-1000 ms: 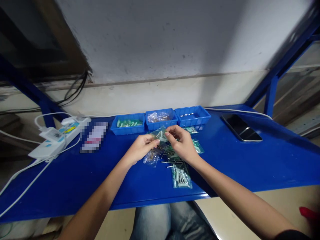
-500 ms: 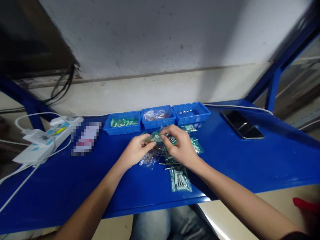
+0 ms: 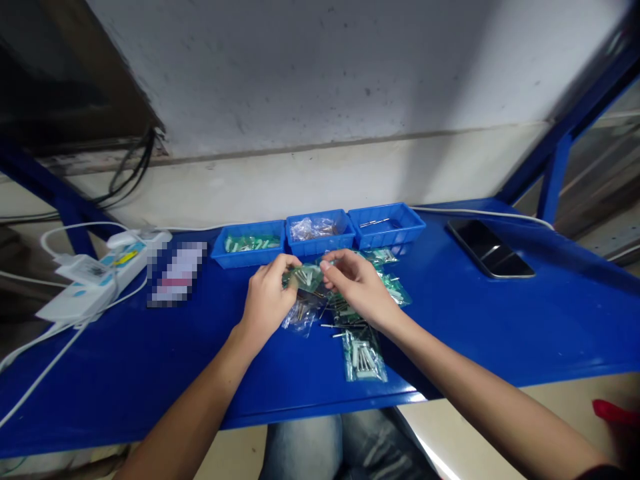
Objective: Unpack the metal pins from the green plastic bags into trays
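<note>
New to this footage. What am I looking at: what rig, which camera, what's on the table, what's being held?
No robot here: a person works bare-handed. Every picture comes from one head-worn camera looking forward and down. The left hand holds a small clear bag of parts; the right hand is at its edge, contact unclear. On the blue table lie more bagged parts, three blue bins, a phone and a white power strip.

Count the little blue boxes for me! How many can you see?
3: the left box holding green packets, the middle box holding clear packets, the right box holding thin metal pieces. They stand in a row.
</note>
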`<state>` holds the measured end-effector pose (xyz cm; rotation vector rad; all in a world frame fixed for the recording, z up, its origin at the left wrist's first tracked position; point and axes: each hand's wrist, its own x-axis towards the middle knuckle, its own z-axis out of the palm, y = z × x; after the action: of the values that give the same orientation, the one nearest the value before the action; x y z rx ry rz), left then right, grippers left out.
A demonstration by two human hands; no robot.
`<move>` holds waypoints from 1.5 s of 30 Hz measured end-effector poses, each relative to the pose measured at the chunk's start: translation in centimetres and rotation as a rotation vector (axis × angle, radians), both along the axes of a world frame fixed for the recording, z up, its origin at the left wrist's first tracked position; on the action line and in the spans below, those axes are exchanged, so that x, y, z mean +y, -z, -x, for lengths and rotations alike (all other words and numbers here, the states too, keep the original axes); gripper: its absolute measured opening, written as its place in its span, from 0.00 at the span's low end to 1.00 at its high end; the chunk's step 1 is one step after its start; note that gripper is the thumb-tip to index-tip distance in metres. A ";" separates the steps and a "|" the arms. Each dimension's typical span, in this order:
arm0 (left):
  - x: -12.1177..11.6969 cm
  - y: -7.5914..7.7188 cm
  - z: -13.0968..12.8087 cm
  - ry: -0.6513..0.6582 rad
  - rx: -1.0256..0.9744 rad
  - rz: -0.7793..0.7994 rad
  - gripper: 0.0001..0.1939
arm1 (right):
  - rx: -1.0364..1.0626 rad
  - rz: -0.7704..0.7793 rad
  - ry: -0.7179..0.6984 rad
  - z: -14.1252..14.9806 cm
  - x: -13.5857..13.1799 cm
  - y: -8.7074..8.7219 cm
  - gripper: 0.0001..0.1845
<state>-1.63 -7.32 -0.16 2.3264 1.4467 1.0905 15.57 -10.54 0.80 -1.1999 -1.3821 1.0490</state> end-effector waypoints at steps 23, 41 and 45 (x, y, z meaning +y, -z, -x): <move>0.0 -1.9 -0.3 0.156 -0.679 1.026 0.29 | -0.399 -0.645 0.194 -0.1 -0.3 0.6 0.08; 5.0 -3.2 2.2 -0.359 -0.808 0.310 0.17 | -0.510 -0.479 0.458 -5.6 2.1 -0.7 0.08; 2.6 -0.5 0.5 -0.213 -0.562 0.105 0.13 | -0.588 -0.363 0.381 -6.6 2.9 -0.3 0.08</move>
<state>-2.15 -4.76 0.33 1.6265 1.4881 1.5229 22.12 -7.67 1.11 -1.4746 -1.6050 0.1603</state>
